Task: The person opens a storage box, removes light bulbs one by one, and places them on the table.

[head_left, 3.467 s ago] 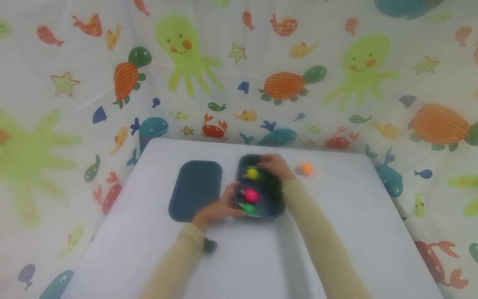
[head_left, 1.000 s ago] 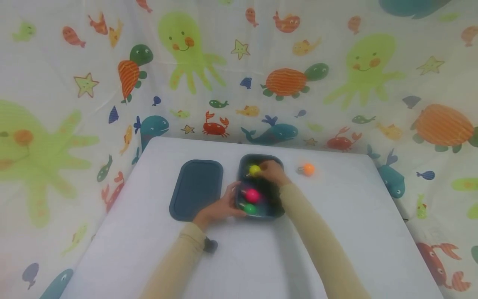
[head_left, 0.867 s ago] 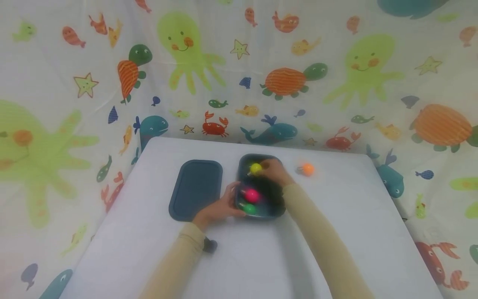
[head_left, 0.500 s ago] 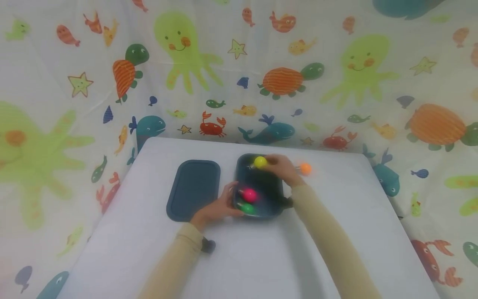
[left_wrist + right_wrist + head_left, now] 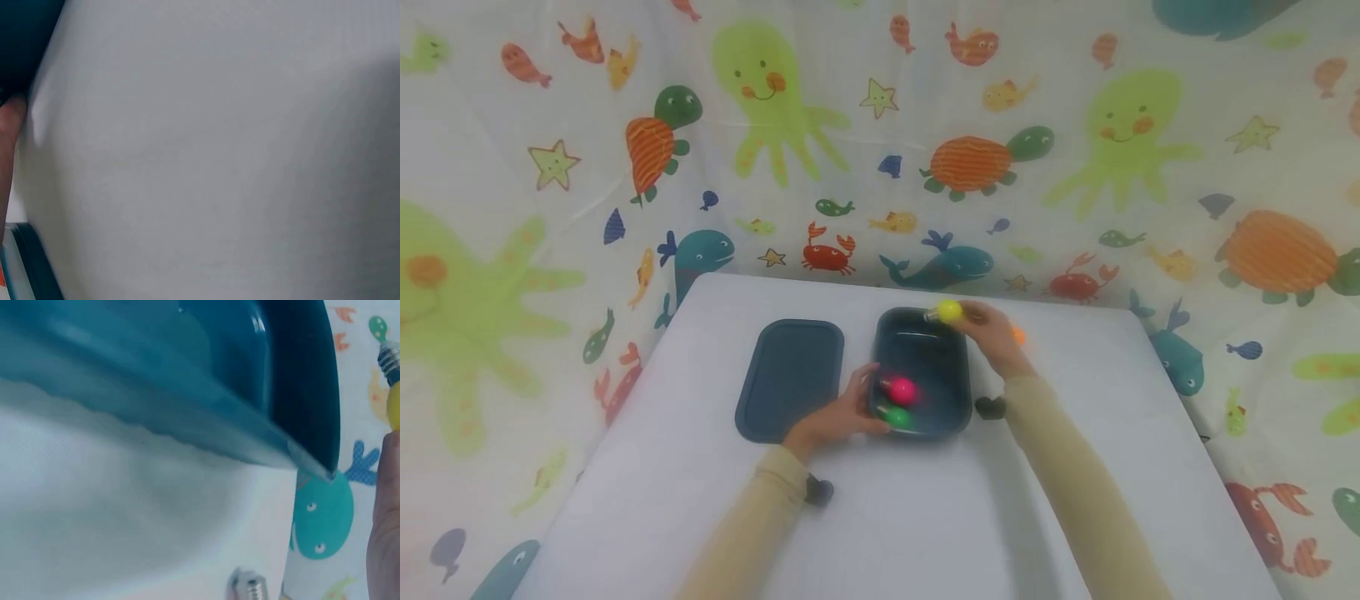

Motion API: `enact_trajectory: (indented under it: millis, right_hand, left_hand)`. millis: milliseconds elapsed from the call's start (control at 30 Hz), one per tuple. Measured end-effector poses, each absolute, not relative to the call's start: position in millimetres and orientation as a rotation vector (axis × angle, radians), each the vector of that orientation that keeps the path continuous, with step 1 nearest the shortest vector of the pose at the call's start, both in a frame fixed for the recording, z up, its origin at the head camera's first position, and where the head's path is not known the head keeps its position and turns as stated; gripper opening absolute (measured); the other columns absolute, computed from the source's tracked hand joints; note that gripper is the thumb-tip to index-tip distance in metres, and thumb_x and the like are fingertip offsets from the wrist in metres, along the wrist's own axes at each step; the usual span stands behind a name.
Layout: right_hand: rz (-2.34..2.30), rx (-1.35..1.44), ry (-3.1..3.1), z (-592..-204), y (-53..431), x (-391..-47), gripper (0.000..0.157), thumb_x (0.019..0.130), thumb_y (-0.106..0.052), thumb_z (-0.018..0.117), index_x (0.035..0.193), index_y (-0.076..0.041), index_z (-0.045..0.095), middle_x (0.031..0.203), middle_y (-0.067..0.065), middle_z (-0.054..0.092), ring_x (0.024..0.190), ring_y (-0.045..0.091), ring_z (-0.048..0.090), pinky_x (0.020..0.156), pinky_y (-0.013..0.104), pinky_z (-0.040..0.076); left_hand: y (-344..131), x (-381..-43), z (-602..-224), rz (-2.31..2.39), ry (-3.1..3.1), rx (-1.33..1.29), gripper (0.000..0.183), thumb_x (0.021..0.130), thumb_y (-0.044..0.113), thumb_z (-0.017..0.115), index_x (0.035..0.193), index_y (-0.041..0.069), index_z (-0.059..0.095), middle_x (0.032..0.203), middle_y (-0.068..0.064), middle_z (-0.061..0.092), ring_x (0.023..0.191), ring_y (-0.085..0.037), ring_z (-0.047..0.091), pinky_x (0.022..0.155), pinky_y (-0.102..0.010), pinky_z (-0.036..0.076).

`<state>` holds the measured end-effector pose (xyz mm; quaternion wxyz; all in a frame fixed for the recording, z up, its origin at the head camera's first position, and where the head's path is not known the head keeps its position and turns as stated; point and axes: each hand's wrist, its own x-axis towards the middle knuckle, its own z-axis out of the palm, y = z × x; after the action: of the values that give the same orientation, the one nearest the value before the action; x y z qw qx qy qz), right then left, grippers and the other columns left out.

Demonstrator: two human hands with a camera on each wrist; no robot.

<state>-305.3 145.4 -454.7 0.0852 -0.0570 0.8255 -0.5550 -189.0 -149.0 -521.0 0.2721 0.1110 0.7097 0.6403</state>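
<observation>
My right hand point(image 5: 996, 333) pinches a yellow light bulb point(image 5: 950, 312) over the far right corner of a dark blue-green plastic box point(image 5: 966, 383). The bulb's metal screw base points left; in the right wrist view the yellow bulb point(image 5: 394, 406) shows at the right edge beside a fingertip. My left hand point(image 5: 835, 421) grips the box's near left side, thumb at the front and fingers at the left wall. Inside the box lie a pink bulb point(image 5: 902, 391) and a green bulb point(image 5: 898, 417). In the left wrist view only part of a finger point(image 5: 9, 125) shows against the box.
A flat lid point(image 5: 793, 379) of the same colour lies left of the box. An orange bulb point(image 5: 1018, 335) sits right of it, mostly hidden behind my right hand; its metal base point(image 5: 253, 589) shows in the right wrist view. A patterned curtain point(image 5: 850, 150) stands behind the white table point(image 5: 895, 517).
My right hand has taken the yellow bulb from inside the box, lifting it up and to the right to the far corner. My left hand keeps its hold on the box.
</observation>
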Motion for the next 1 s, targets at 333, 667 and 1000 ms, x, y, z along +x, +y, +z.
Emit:
enact_trajectory:
  millis: [333,667,1000]
  right_hand:
    - [-1.719,-0.065,2.509,-470.1,179.4,-306.2,0.061,0.088,-0.043,0.071,0.140,-0.016,0.053,0.144,0.008,0.051,0.132,0.029,0.046,0.107,0.049,0.037]
    - [-1.822,0.051,2.379,-455.0,201.2,-278.0,0.054,0.094,-0.021,0.066,0.142,-0.004,0.047,0.140,0.019,0.051,0.125,0.035,0.051,0.107,0.048,0.037]
    - [-1.674,0.102,2.500,-478.2,232.5,-274.7,0.065,0.092,-0.031,0.069,0.145,-0.004,0.043,0.146,0.019,0.045,0.136,0.036,0.039,0.112,0.053,0.028]
  left_hand:
    - [-148.9,-190.1,-520.9,1.717,1.924,0.321,0.107,0.081,0.018,0.081,0.154,0.032,0.004,0.161,-0.007,0.010,0.141,-0.029,0.031,0.110,-0.047,0.034]
    - [-148.4,-190.2,-522.9,1.732,1.917,0.332,0.105,0.082,0.014,0.080,0.154,0.031,0.005,0.162,-0.009,0.008,0.142,-0.030,0.030,0.111,-0.047,0.033]
    - [-148.2,-190.4,-525.0,1.712,1.931,0.332,0.103,0.082,0.016,0.079,0.153,0.034,0.006,0.162,-0.007,0.009,0.143,-0.029,0.028,0.112,-0.046,0.032]
